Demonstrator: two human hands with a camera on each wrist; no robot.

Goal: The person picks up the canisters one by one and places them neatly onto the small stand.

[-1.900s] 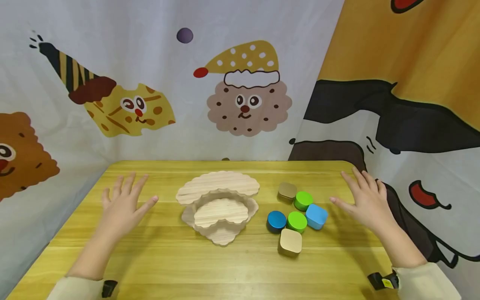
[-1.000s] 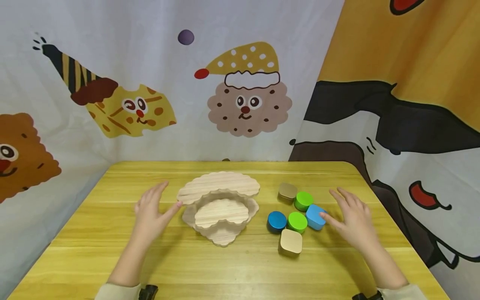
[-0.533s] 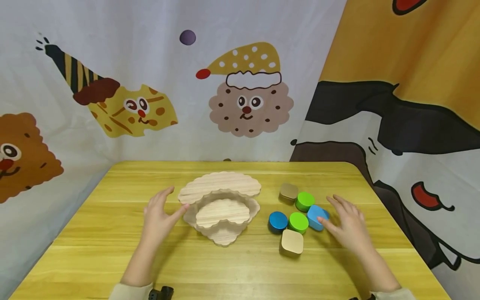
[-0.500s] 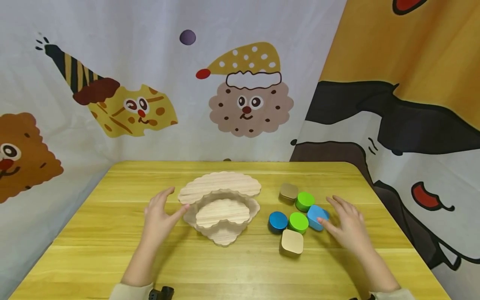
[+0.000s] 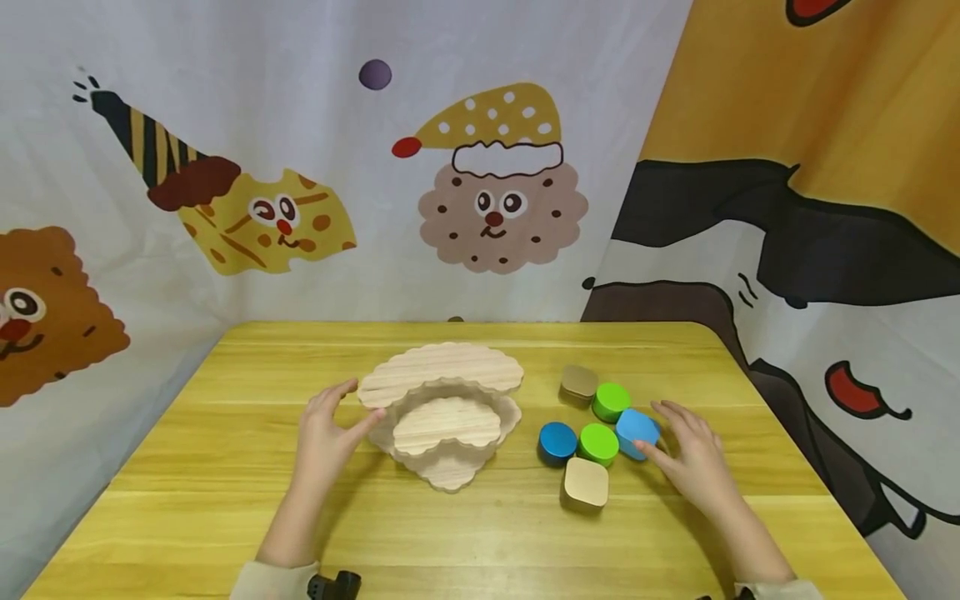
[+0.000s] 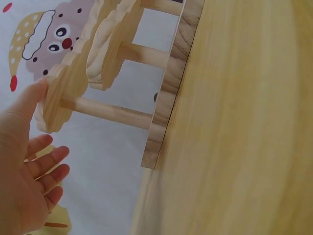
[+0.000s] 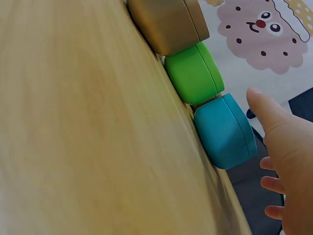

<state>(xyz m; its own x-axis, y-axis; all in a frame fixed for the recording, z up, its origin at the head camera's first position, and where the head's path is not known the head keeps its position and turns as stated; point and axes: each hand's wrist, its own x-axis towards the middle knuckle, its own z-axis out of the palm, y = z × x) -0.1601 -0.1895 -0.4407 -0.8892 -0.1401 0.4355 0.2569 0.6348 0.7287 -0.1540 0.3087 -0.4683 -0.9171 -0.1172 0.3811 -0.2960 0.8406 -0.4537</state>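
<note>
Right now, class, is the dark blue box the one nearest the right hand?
No, the light blue box is nearest the right hand, while the dark blue box sits farther off, beyond a green box.

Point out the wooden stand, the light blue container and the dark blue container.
Wooden stand point(image 5: 447, 424): head view, top of its smaller, front platform.
Light blue container point(image 7: 220, 134): right wrist view, side wall.
Dark blue container point(image 5: 558, 440): head view, round top.

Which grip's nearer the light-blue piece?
Right. The right grip is just right of the light-blue piece, no contact visible; the left grip is far left of it, by the left end of the wooden stand.
</note>
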